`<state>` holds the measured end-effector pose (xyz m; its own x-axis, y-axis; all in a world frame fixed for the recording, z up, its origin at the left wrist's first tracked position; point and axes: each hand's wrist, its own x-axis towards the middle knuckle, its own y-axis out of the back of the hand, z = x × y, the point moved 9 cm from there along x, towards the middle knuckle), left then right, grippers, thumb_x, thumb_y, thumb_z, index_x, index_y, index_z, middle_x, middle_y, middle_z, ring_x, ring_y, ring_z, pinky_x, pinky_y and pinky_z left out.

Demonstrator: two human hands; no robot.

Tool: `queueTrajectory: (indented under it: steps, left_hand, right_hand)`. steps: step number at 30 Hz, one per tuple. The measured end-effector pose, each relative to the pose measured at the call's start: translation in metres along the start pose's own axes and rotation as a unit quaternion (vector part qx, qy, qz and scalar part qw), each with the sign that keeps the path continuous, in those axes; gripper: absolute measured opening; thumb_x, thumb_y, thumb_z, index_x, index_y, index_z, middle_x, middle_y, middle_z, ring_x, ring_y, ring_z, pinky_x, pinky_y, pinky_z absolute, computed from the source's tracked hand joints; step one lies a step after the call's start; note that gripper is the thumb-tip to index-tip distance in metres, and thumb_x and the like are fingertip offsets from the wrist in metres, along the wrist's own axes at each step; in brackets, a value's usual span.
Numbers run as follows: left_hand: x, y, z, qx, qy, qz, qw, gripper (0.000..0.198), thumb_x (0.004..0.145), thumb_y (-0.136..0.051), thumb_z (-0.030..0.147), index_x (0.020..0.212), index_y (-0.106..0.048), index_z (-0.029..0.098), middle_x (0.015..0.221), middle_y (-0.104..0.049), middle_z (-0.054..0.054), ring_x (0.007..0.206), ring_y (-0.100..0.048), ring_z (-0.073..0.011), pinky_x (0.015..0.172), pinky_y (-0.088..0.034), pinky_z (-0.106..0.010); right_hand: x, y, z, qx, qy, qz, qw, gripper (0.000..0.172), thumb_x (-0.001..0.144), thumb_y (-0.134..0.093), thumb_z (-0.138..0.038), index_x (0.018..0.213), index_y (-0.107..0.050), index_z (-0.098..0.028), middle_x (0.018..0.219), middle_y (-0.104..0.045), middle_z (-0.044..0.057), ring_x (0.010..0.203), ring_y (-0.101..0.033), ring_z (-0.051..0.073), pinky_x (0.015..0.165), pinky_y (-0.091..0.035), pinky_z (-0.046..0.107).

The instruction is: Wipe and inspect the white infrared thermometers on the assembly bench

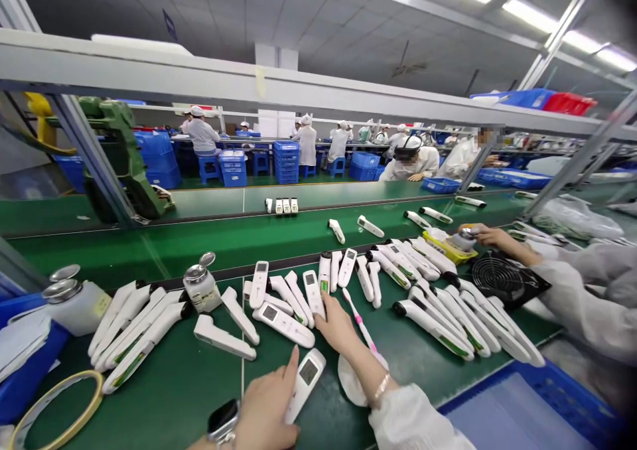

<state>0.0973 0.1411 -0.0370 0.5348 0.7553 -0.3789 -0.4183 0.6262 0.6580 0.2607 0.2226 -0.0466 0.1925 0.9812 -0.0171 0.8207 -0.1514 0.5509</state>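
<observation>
My left hand, a watch on its wrist, holds a white handheld thermometer by its side near the bench's front, index finger stretched along it. Farther forward, my right hand has its fingers on the lower end of another upright-lying thermometer. Between the two lies a thermometer with its screen up. A pink and white toothbrush rests right of my right hand, its lower end by a round white pad partly under my forearm. Several more thermometers lie around.
Pump bottles and a tape roll stand or lie at left. Rows of thermometers lie at right, beside a black fan, a yellow tray and a co-worker's hand. A green conveyor belt runs behind.
</observation>
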Motion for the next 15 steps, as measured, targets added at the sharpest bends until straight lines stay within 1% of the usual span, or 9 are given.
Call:
queueTrajectory:
  steps: [2,4,5,7,8,9,11,13,15]
  left_hand:
    - [0.015,-0.007,0.005,-0.044,-0.025,-0.011,0.999,0.075,0.052,-0.061,0.018,0.124,-0.046,0.010,0.099,-0.062,-0.016,0.091,-0.057,-0.0351,0.080,-0.042,-0.045]
    - [0.021,-0.007,0.011,-0.092,-0.057,-0.032,0.994,0.059,0.056,-0.062,0.021,0.114,-0.052,0.014,0.097,-0.063,-0.010,0.088,-0.058,-0.0277,0.076,-0.045,-0.036]
    - [0.021,-0.003,0.016,-0.142,-0.070,-0.036,0.987,0.054,0.059,-0.063,0.024,0.112,-0.052,0.016,0.100,-0.062,-0.008,0.090,-0.057,-0.0247,0.077,-0.044,-0.033]
    - [0.017,0.012,0.029,-0.286,-0.083,-0.019,0.955,0.045,0.065,-0.065,0.031,0.106,-0.051,0.018,0.104,-0.059,-0.007,0.094,-0.055,-0.0206,0.081,-0.043,-0.029]
    - [0.014,0.020,0.036,-0.370,-0.084,0.001,0.925,0.041,0.067,-0.066,0.034,0.102,-0.051,0.019,0.104,-0.059,-0.007,0.093,-0.055,-0.0198,0.082,-0.042,-0.029]
    - [0.010,0.027,0.045,-0.452,-0.082,0.020,0.888,0.038,0.068,-0.067,0.036,0.097,-0.051,0.018,0.101,-0.059,-0.007,0.091,-0.056,-0.0192,0.081,-0.042,-0.030]
    - [0.004,0.034,0.067,-0.564,-0.087,0.042,0.820,0.039,0.068,-0.069,0.032,0.100,-0.050,0.020,0.104,-0.060,-0.008,0.094,-0.056,-0.0193,0.084,-0.042,-0.030]
    - [0.000,0.026,0.094,-0.624,-0.091,0.000,0.776,0.041,0.070,-0.069,0.029,0.104,-0.048,0.020,0.105,-0.060,-0.010,0.094,-0.058,-0.0217,0.080,-0.045,-0.033]
    - [-0.004,0.013,0.116,-0.652,-0.098,-0.041,0.751,0.043,0.069,-0.070,0.029,0.106,-0.048,0.020,0.101,-0.063,-0.011,0.088,-0.060,-0.0235,0.074,-0.047,-0.035]
  right_hand:
    - [0.011,-0.008,-0.001,0.025,-0.019,-0.045,0.998,0.027,0.086,-0.055,-0.030,0.109,-0.053,-0.014,0.102,-0.059,0.005,0.086,-0.059,0.017,0.076,-0.049,0.037]
    - [0.005,-0.005,-0.006,0.069,-0.035,-0.085,0.993,0.021,0.088,-0.053,-0.032,0.095,-0.057,-0.013,0.081,-0.060,0.001,0.065,-0.057,0.011,0.060,-0.049,0.028]
    - [-0.003,0.002,-0.010,0.096,-0.040,-0.095,0.990,0.021,0.088,-0.051,-0.033,0.091,-0.058,-0.013,0.070,-0.056,-0.002,0.055,-0.053,0.009,0.052,-0.045,0.023]
    - [-0.029,0.020,-0.021,0.150,-0.044,-0.092,0.983,0.025,0.090,-0.043,-0.034,0.091,-0.057,-0.013,0.056,-0.045,-0.006,0.043,-0.041,0.006,0.043,-0.036,0.019]
    - [-0.045,0.030,-0.027,0.174,-0.042,-0.079,0.981,0.028,0.090,-0.039,-0.035,0.097,-0.055,-0.013,0.054,-0.041,-0.007,0.042,-0.038,0.006,0.042,-0.033,0.019]
    - [-0.062,0.040,-0.033,0.195,-0.041,-0.062,0.978,0.031,0.090,-0.037,-0.037,0.105,-0.052,-0.014,0.054,-0.040,-0.007,0.042,-0.038,0.007,0.043,-0.033,0.019]
    - [-0.098,0.055,-0.041,0.233,-0.042,-0.017,0.971,0.042,0.089,-0.039,-0.045,0.118,-0.044,-0.016,0.061,-0.047,-0.005,0.047,-0.043,0.009,0.047,-0.038,0.021]
    - [-0.131,0.065,-0.042,0.269,-0.058,0.047,0.960,0.052,0.083,-0.047,-0.052,0.122,-0.044,-0.017,0.076,-0.060,0.002,0.053,-0.050,0.011,0.050,-0.043,0.022]
    - [-0.157,0.069,-0.037,0.274,-0.078,0.109,0.952,0.059,0.079,-0.052,-0.056,0.125,-0.045,-0.019,0.097,-0.064,0.009,0.061,-0.058,0.015,0.053,-0.048,0.024]
